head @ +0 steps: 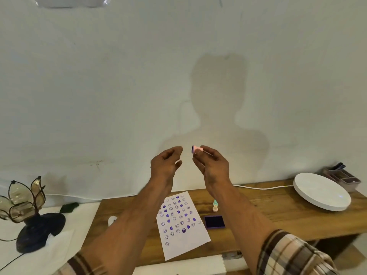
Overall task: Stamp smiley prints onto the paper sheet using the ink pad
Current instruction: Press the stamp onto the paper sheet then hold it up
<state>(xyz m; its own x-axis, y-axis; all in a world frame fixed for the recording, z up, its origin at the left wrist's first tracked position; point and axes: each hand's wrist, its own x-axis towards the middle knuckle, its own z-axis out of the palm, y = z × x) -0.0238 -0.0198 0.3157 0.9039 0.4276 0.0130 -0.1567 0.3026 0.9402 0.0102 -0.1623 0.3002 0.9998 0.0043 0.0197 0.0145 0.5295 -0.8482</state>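
Both my hands are raised in front of the wall, well above the table. My right hand [211,164] pinches a small pink stamp [196,149], its inked purple face turned to the left. My left hand [165,165] hovers just left of the stamp with curled fingers, holding nothing and not touching it. Below on the wooden table [278,213] lies the white paper sheet [183,247], covered with several purple smiley and heart prints. The open purple ink pad [214,221] sits just right of the sheet.
A second stamp, mint and cream [215,206], stands behind the ink pad. A white round dish [321,191] and a small tray of items [341,176] are at the right. A petal-shaped lamp [27,211] stands at the left; a white cable [262,187] runs along the wall.
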